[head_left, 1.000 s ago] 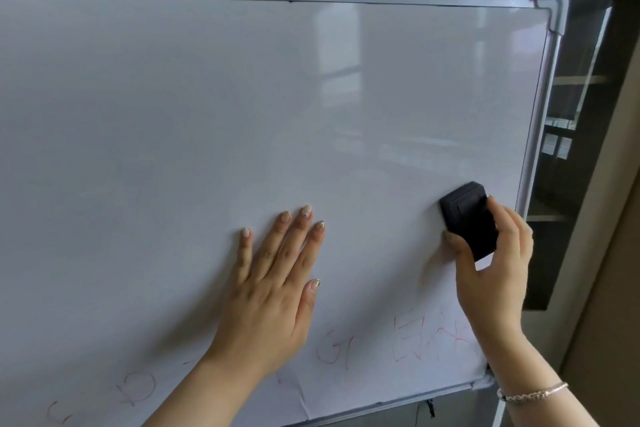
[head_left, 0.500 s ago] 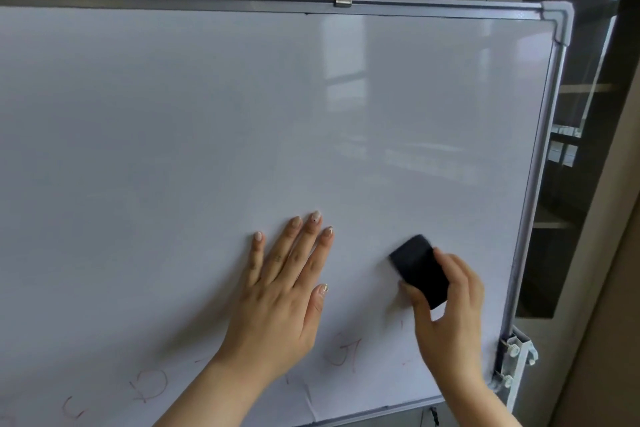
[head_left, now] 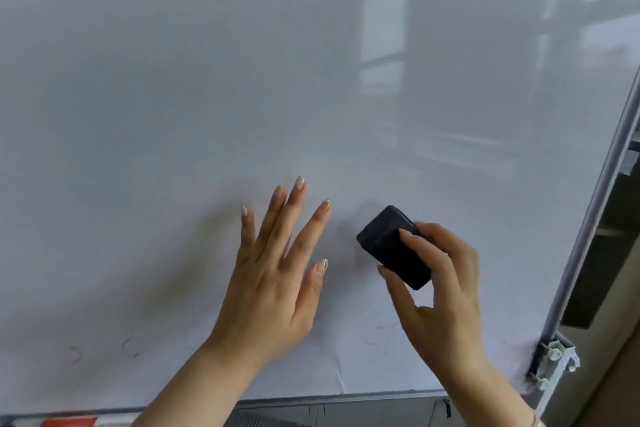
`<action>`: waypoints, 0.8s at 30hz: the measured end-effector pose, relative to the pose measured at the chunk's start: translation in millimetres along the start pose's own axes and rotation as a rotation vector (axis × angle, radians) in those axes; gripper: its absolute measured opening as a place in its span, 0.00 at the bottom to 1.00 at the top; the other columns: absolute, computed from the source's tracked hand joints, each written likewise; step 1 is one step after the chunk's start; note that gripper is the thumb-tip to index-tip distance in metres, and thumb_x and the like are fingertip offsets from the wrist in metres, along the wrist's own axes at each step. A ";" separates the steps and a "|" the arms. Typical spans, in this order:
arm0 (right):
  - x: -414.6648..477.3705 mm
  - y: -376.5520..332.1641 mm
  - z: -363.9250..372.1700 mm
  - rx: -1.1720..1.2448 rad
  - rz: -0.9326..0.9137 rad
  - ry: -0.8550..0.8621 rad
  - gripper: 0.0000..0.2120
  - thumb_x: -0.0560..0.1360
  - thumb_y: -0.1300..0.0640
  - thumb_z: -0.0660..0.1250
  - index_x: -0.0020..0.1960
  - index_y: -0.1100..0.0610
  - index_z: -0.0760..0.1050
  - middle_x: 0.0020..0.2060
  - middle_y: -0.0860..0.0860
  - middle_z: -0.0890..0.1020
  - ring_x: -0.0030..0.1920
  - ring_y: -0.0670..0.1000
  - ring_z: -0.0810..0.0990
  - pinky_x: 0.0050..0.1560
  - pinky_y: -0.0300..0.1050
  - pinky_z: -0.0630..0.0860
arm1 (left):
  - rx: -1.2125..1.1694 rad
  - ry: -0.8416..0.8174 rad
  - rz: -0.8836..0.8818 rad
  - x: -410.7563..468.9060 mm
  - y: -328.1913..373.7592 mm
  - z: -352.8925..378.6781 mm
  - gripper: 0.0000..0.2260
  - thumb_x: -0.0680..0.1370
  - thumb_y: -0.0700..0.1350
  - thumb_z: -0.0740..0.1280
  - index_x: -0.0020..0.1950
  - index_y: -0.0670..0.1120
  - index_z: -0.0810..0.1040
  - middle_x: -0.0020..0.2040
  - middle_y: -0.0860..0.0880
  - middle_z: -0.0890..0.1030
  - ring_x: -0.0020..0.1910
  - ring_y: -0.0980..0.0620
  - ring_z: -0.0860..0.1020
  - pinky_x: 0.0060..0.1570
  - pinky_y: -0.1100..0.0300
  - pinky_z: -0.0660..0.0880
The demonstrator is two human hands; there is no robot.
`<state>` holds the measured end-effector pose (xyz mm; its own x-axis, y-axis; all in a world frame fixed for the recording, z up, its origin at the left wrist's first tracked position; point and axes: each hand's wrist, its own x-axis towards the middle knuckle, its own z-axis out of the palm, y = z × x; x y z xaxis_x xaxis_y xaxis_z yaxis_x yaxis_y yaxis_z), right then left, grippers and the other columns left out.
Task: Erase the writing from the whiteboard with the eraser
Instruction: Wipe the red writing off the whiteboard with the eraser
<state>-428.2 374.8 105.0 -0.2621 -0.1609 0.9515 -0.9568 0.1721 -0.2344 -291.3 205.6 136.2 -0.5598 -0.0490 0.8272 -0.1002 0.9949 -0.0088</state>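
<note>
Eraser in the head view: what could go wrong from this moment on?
1. The right hand pinches the eraser only with fingertips; it might slip out.
2. Some faint red marks lie low on the whiteboard, below the eraser; they could be missed.
3. The left hand lies open on the board and may hide or smear traces.

The board (head_left: 311,80) runs off the left edge; its faint red marks (head_left: 384,329) (smeared) are unreadable. The right hand (head_left: 446,291) hides part of the eraser (head_left: 384,246).
</note>
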 end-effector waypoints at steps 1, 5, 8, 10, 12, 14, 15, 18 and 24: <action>2.6 -9.3 7.2 0.014 -0.040 -0.016 0.24 0.73 0.59 0.74 0.68 0.53 0.72 0.64 0.54 0.74 0.65 0.48 0.69 0.68 0.37 0.65 | 0.005 0.015 -0.028 -3.7 -7.6 -7.1 0.28 0.82 0.48 0.57 0.82 0.49 0.54 0.83 0.45 0.49 0.82 0.45 0.47 0.79 0.43 0.40; 9.5 -45.3 40.0 0.056 -0.165 -0.081 0.23 0.74 0.60 0.74 0.66 0.53 0.73 0.64 0.51 0.73 0.63 0.53 0.72 0.66 0.41 0.69 | 0.034 0.055 -0.162 -29.9 -48.1 -38.4 0.27 0.82 0.48 0.57 0.82 0.50 0.54 0.83 0.46 0.48 0.82 0.45 0.46 0.79 0.42 0.40; 9.4 -69.6 63.2 0.093 -0.207 -0.140 0.23 0.74 0.60 0.74 0.67 0.52 0.73 0.65 0.51 0.73 0.63 0.53 0.73 0.67 0.40 0.68 | 0.037 0.054 -0.264 -52.0 -77.2 -55.5 0.27 0.83 0.49 0.56 0.82 0.50 0.53 0.83 0.46 0.47 0.82 0.45 0.45 0.79 0.42 0.40; 7.8 -86.8 80.8 0.120 -0.229 -0.176 0.23 0.74 0.60 0.74 0.67 0.52 0.73 0.65 0.50 0.73 0.64 0.52 0.72 0.67 0.41 0.69 | 0.016 0.058 -0.333 -68.2 -96.5 -65.9 0.27 0.83 0.50 0.55 0.82 0.50 0.53 0.84 0.47 0.47 0.82 0.46 0.45 0.79 0.39 0.42; 6.4 -101.2 95.8 0.137 -0.244 -0.212 0.23 0.74 0.59 0.74 0.67 0.52 0.73 0.65 0.50 0.73 0.66 0.51 0.71 0.66 0.44 0.71 | -0.007 0.064 -0.384 -81.9 -111.4 -73.9 0.27 0.83 0.51 0.55 0.82 0.49 0.54 0.84 0.47 0.47 0.82 0.47 0.45 0.78 0.37 0.44; 5.6 -119.2 113.0 0.147 -0.261 -0.235 0.23 0.75 0.59 0.73 0.68 0.52 0.73 0.65 0.50 0.74 0.66 0.51 0.71 0.64 0.47 0.73 | -0.017 0.071 -0.423 -96.6 -129.4 -84.4 0.27 0.83 0.50 0.55 0.82 0.48 0.55 0.84 0.47 0.47 0.82 0.47 0.45 0.77 0.35 0.46; 5.5 -128.5 121.3 0.150 -0.267 -0.246 0.22 0.75 0.58 0.73 0.68 0.52 0.73 0.65 0.50 0.74 0.66 0.52 0.71 0.64 0.48 0.73 | -0.018 0.073 -0.437 -103.5 -138.9 -89.9 0.27 0.83 0.50 0.55 0.82 0.48 0.55 0.84 0.47 0.47 0.82 0.47 0.45 0.77 0.35 0.46; 4.2 -156.1 146.1 0.153 -0.287 -0.287 0.21 0.77 0.57 0.71 0.68 0.52 0.73 0.66 0.51 0.73 0.65 0.53 0.72 0.63 0.51 0.74 | -0.018 0.084 -0.488 -125.9 -169.7 -107.9 0.27 0.82 0.48 0.57 0.81 0.48 0.56 0.84 0.48 0.47 0.82 0.47 0.45 0.78 0.35 0.46; 0.9 -199.4 191.0 0.091 -0.366 -0.339 0.22 0.76 0.58 0.72 0.68 0.53 0.73 0.65 0.53 0.75 0.63 0.56 0.74 0.63 0.52 0.74 | -0.041 0.127 -0.644 -168.6 -231.4 -145.0 0.30 0.81 0.53 0.58 0.82 0.51 0.54 0.84 0.51 0.45 0.82 0.49 0.43 0.78 0.42 0.43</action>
<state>-261.8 154.7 114.6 0.0805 -0.5036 0.8602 -0.9968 -0.0373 0.0714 -54.5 -3.6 80.3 -0.2970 -0.6277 0.7196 -0.3502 0.7727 0.5294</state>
